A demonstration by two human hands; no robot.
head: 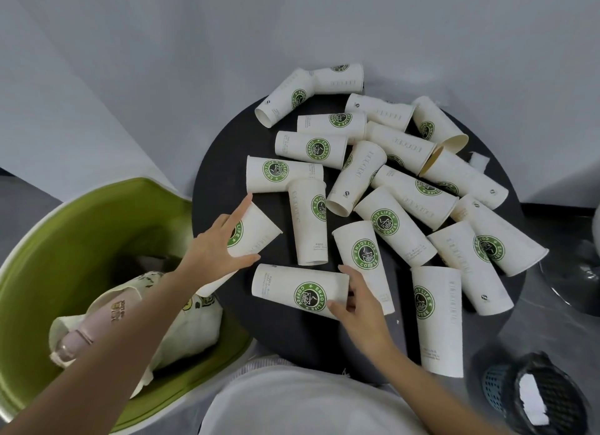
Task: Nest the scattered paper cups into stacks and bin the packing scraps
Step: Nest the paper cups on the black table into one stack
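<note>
Both hands [224, 239] [357, 301] each wrapped around a smooth tapered paper cup [256, 231] [298, 290] on round black table [227, 161].

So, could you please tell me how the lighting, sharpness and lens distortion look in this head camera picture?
Head view: light is soft and even, with faint shadows under the paper cups and no glare on the black round table; wide-angle bending curves the green bin and stretches the forearms; the cup logos read sharp at centre, while the dark mesh basket in the corner looks softer.

Person seen from above, bare forearms, no sleeves showing, left hand [217, 239] and right hand [360, 308] without rings or watch, pale white garment [302, 402] over torso.
</note>
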